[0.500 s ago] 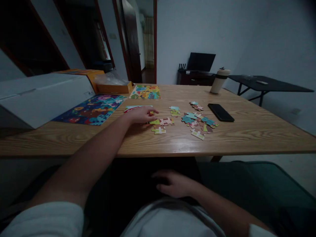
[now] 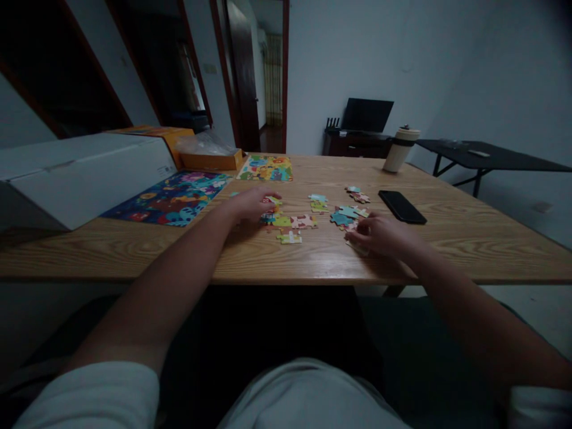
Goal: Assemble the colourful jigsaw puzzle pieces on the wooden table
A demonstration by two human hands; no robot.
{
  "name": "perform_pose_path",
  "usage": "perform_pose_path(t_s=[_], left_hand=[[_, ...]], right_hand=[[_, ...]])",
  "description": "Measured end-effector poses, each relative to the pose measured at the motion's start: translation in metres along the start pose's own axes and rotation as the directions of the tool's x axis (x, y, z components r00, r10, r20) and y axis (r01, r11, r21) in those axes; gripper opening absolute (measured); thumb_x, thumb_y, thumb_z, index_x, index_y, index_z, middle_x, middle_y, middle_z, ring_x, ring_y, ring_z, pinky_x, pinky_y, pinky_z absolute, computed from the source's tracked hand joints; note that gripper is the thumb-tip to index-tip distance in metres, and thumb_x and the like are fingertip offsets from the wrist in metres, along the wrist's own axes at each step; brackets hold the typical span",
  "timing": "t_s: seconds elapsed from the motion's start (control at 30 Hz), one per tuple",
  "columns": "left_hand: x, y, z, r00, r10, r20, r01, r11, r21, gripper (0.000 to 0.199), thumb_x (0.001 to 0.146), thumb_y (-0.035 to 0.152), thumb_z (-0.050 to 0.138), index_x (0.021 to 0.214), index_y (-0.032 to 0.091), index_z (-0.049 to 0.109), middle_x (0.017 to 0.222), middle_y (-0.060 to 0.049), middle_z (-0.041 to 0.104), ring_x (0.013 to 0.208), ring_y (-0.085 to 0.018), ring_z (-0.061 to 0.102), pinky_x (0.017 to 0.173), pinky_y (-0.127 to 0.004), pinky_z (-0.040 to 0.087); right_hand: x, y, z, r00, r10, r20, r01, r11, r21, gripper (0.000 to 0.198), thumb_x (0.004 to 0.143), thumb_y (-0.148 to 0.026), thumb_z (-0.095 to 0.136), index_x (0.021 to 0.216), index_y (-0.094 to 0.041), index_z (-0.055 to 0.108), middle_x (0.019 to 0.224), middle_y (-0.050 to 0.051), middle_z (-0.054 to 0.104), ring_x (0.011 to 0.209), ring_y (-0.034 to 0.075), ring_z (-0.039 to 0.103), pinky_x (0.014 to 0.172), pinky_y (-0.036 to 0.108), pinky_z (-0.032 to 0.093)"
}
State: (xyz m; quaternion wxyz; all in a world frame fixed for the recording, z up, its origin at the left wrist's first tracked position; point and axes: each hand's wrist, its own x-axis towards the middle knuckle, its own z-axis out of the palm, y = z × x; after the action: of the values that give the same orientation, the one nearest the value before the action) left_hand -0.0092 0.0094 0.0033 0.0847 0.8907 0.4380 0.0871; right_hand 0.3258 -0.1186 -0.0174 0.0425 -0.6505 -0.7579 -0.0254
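Note:
My left hand (image 2: pixel 252 204) reaches over the left part of the joined jigsaw pieces (image 2: pixel 304 222), fingers stretched out and apart, covering some of them. Near it lies a yellow-green piece (image 2: pixel 289 238) at the group's lower edge. My right hand (image 2: pixel 382 233) is over a loose pile of jigsaw pieces (image 2: pixel 342 218), its bent fingertips touching them, thumb and fingers apart. It hides much of the pile's right side. Between the hands lie a green piece (image 2: pixel 319 206) and a pale blue one (image 2: pixel 317 197). A pink-brown piece (image 2: pixel 360 197) lies behind the pile.
A black phone (image 2: pixel 402 207) lies to the right on the wooden table (image 2: pixel 313 265). Farther back stands a cream tumbler (image 2: pixel 397 154). At left are a dark blue picture sheet (image 2: pixel 174 199), a white box (image 2: pixel 89 173), an orange tray (image 2: pixel 214 161) and a bright animal picture (image 2: pixel 266 168).
My right hand has risen from my lap onto the pile of pieces. My left hand has shifted slightly over the joined pieces, and colourful pieces now show beside its fingertips.

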Motion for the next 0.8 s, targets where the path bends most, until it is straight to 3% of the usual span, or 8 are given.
perform_pose_path(t_s=[0.17, 0.27, 0.4, 0.53, 0.7, 0.8], left_hand=[[0.0, -0.009, -0.005, 0.995, -0.103, 0.01, 0.102, 0.995, 0.018, 0.043, 0.088, 0.037, 0.054, 0.128, 0.022, 0.063, 0.127, -0.005, 0.065, 0.11, -0.021, 0.06, 0.09, -0.027, 0.045], [-0.003, -0.004, -0.003, 0.994, -0.112, 0.011, 0.112, 0.994, -0.016, 0.043, 0.089, 0.038, 0.055, 0.128, 0.021, 0.062, 0.124, -0.006, 0.067, 0.106, -0.021, 0.062, 0.087, -0.028, 0.047], [-0.005, 0.001, 0.0, 0.993, -0.114, 0.007, 0.114, 0.991, -0.07, 0.042, 0.088, 0.036, 0.055, 0.127, 0.022, 0.063, 0.121, -0.006, 0.068, 0.103, -0.021, 0.063, 0.087, -0.028, 0.047], [-0.004, -0.002, 0.0, 0.993, -0.115, 0.02, 0.117, 0.99, -0.074, 0.043, 0.088, 0.037, 0.056, 0.128, 0.021, 0.062, 0.122, -0.005, 0.067, 0.103, -0.02, 0.062, 0.086, -0.027, 0.046], [-0.003, -0.002, 0.002, 0.994, -0.105, 0.007, 0.106, 0.993, -0.054, 0.043, 0.09, 0.041, 0.055, 0.128, 0.023, 0.061, 0.124, -0.004, 0.066, 0.106, -0.02, 0.061, 0.087, -0.026, 0.045], [-0.002, -0.002, 0.004, 0.997, -0.081, 0.02, 0.082, 0.995, -0.062, 0.043, 0.089, 0.041, 0.055, 0.127, 0.021, 0.062, 0.123, -0.006, 0.067, 0.105, -0.02, 0.061, 0.087, -0.026, 0.045]], right_hand=[[0.018, 0.011, 0.0, 0.991, 0.067, 0.115, -0.072, 0.997, 0.036, 0.044, 0.086, -0.061, 0.052, 0.082, -0.024, 0.076, 0.075, 0.009, 0.07, 0.061, 0.019, 0.06, 0.05, 0.029, 0.034], [0.027, 0.019, 0.004, 0.968, 0.086, 0.236, -0.138, 0.967, 0.213, 0.04, 0.083, -0.058, 0.058, 0.086, -0.021, 0.074, 0.072, 0.008, 0.07, 0.057, 0.017, 0.061, 0.049, 0.028, 0.038], [0.036, 0.028, 0.011, 0.932, 0.055, 0.358, -0.223, 0.865, 0.449, 0.039, 0.079, -0.056, 0.066, 0.093, -0.02, 0.068, 0.076, 0.008, 0.071, 0.056, 0.016, 0.062, 0.046, 0.026, 0.042], [0.043, 0.037, 0.011, 0.961, 0.018, 0.275, -0.178, 0.803, 0.569, 0.039, 0.076, -0.049, 0.073, 0.1, -0.021, 0.06, 0.086, 0.009, 0.072, 0.065, 0.018, 0.065, 0.049, 0.025, 0.047], [0.062, 0.026, -0.006, 0.995, -0.071, 0.071, 0.008, 0.761, 0.649, 0.024, 0.083, -0.037, 0.066, 0.098, -0.02, 0.059, 0.095, 0.009, 0.071, 0.079, 0.018, 0.066, 0.061, 0.026, 0.051], [0.077, 0.002, -0.021, 0.986, -0.116, 0.124, 0.019, 0.8, 0.6, 0.028, 0.084, -0.038, 0.065, 0.105, -0.019, 0.062, 0.098, 0.01, 0.072, 0.079, 0.019, 0.066, 0.064, 0.028, 0.051]])
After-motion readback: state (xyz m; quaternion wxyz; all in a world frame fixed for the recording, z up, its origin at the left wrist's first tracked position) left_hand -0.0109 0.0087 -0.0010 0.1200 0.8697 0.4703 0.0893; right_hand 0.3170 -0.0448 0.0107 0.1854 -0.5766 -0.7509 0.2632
